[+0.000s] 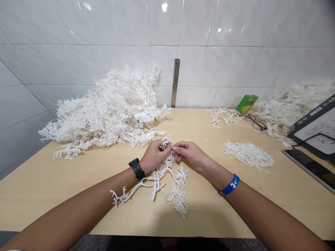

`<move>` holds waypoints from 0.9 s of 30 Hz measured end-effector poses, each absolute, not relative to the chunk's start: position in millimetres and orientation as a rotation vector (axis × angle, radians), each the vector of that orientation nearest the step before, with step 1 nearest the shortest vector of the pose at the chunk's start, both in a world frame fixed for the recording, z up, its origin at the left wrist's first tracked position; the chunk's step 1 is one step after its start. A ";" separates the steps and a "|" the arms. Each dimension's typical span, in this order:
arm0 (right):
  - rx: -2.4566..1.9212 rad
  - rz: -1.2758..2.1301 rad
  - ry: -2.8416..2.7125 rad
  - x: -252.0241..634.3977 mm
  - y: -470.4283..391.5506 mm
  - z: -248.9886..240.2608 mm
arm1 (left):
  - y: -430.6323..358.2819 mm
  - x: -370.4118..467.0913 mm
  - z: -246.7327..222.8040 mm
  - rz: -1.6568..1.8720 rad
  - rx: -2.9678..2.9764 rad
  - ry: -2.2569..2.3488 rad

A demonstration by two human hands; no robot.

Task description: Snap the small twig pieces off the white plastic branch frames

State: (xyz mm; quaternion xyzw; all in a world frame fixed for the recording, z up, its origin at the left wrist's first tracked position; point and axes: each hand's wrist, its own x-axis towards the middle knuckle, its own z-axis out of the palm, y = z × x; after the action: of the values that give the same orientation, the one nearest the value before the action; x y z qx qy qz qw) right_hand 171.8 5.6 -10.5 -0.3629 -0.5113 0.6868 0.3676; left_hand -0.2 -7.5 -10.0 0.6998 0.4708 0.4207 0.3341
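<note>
A branched white plastic piece [157, 179] hangs and lies below my hands, its long stems reaching left under my left wrist and down towards the table's front. My left hand [154, 156] is closed around its upper, finely twigged end. Close against it, my right hand [188, 153] pinches at the same end with thumb and forefinger; the tips of the twigs there are too small to make out. A large tangled heap of similar white pieces [112, 108] rises at the back left. A low pile of short white bits [248, 154] lies right of my hands.
The wooden table [78, 181] meets a tiled wall with a metal bracket [175, 83]. At the right are a green packet [246, 104], glasses [255, 122], another white heap [295, 101], a dark-framed box [318, 130] and a phone-like device [311, 169].
</note>
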 end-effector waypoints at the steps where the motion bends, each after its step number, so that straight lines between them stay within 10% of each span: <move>1: -0.940 1.789 -1.325 172.7 5.6 -10.1 | -7.3 -0.4 -10.3 1.100 1.834 1.227; 27: -1.071 0.716 -1.747 171.0 2.8 -7.8 | -3.5 -3.4 -7.3 0.994 1.583 1.142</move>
State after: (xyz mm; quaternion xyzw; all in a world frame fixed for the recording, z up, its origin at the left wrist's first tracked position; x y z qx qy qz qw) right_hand 171.0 2.8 -7.8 -0.4363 -0.7119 0.2918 0.4666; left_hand -3.4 -3.5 -7.3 0.6425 0.4636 0.4035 0.4577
